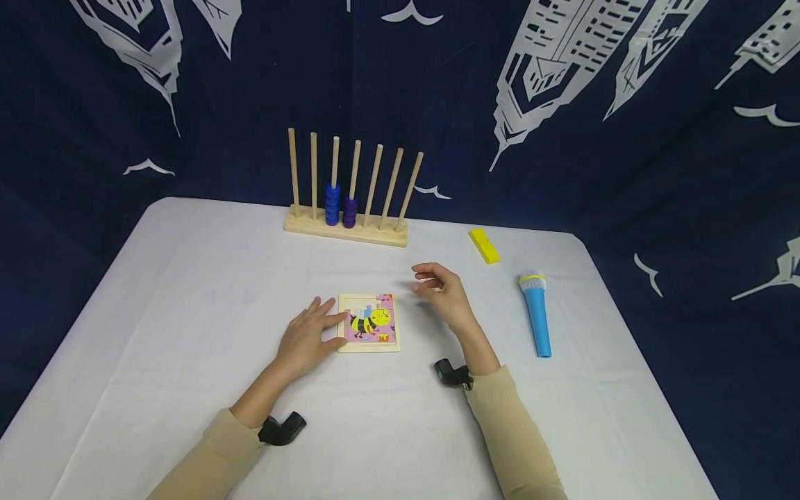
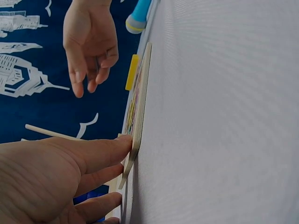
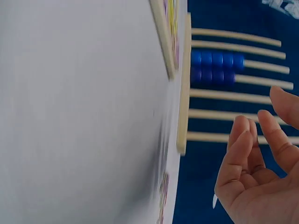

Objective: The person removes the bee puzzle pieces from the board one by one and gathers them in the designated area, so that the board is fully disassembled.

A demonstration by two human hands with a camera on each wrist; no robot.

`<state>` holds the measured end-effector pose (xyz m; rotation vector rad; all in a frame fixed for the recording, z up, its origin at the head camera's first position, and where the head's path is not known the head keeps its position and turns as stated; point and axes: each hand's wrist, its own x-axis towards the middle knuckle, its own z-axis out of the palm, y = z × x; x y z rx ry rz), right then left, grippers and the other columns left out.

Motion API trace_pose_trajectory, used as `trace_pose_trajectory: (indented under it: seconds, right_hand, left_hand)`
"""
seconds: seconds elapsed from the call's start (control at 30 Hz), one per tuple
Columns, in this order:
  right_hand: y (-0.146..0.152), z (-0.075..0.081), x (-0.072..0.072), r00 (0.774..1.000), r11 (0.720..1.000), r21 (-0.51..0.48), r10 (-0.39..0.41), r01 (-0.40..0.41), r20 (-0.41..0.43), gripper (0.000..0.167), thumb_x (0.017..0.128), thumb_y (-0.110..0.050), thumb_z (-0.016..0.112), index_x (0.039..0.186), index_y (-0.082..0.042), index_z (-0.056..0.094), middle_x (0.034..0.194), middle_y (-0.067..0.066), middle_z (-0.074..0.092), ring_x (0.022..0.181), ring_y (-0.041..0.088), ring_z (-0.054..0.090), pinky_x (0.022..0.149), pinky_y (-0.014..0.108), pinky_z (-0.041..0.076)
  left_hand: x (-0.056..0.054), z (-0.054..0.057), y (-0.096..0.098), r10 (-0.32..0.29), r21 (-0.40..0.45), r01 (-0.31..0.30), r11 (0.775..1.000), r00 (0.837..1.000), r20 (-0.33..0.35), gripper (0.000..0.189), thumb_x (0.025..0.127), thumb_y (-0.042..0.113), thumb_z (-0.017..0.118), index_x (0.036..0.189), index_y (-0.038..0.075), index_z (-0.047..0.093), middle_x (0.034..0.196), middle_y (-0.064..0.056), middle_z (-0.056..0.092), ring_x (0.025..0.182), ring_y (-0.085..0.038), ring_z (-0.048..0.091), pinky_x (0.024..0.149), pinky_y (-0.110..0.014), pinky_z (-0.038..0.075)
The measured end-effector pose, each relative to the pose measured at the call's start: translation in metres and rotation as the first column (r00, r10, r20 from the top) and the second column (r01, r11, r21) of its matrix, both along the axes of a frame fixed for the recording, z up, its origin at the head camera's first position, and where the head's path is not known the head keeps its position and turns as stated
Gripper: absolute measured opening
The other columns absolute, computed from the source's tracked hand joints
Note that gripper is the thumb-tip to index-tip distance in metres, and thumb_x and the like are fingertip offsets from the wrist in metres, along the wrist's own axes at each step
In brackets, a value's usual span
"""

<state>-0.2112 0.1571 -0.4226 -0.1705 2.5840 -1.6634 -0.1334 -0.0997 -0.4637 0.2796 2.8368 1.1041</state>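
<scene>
A small wooden tray puzzle (image 1: 369,345) lies flat on the table, with a yellow and black bee on pink pieces (image 1: 378,319). Bare pale wood shows at the tray's upper left. My left hand (image 1: 309,338) rests at its left side, thumb and index finger extended and touching the frame; the left wrist view shows the thumb (image 2: 105,151) against the rim. Just right of the puzzle, my right hand (image 1: 445,295) hovers with loosely bent fingers and nothing between them. In the right wrist view, a thin pink-patterned piece (image 3: 163,198) lies low on the table.
At the back stands a wooden peg rack (image 1: 346,232) with blue beads (image 1: 332,205) and purple beads (image 1: 350,212) on two of its upright rods. A yellow block (image 1: 484,246) and a blue toy microphone (image 1: 537,316) lie to the right. Behind the white table (image 1: 187,292) hangs a dark patterned cloth.
</scene>
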Motion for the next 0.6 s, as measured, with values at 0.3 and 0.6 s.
trace_pose_trajectory:
  seconds: [0.3, 0.6]
  right_hand:
    - [-0.027, 0.0, 0.006, 0.998, 0.996, -0.069, 0.066, -0.064, 0.02, 0.037, 0.087, -0.001, 0.068, 0.123, 0.0, 0.062, 0.122, 0.02, 0.061, 0.097, 0.026, 0.058, 0.077, 0.027, 0.047]
    - [-0.038, -0.008, 0.004, 0.991, 0.992, -0.053, 0.114, -0.11, 0.066, 0.037, 0.087, 0.001, 0.067, 0.124, -0.001, 0.062, 0.125, 0.02, 0.06, 0.092, 0.025, 0.059, 0.071, 0.023, 0.049]
  left_hand:
    - [0.0, 0.0, -0.001, -0.003, -0.005, 0.003, 1.0, 1.0, -0.004, 0.05, 0.084, 0.016, 0.075, 0.131, 0.006, 0.062, 0.153, -0.022, 0.037, 0.147, -0.044, 0.02, 0.115, -0.065, 0.018]
    - [0.0, 0.001, -0.001, -0.01, -0.013, 0.01, 1.0, 1.0, -0.004, 0.05, 0.085, 0.018, 0.074, 0.132, 0.006, 0.062, 0.154, -0.021, 0.037, 0.147, -0.043, 0.021, 0.115, -0.065, 0.019]
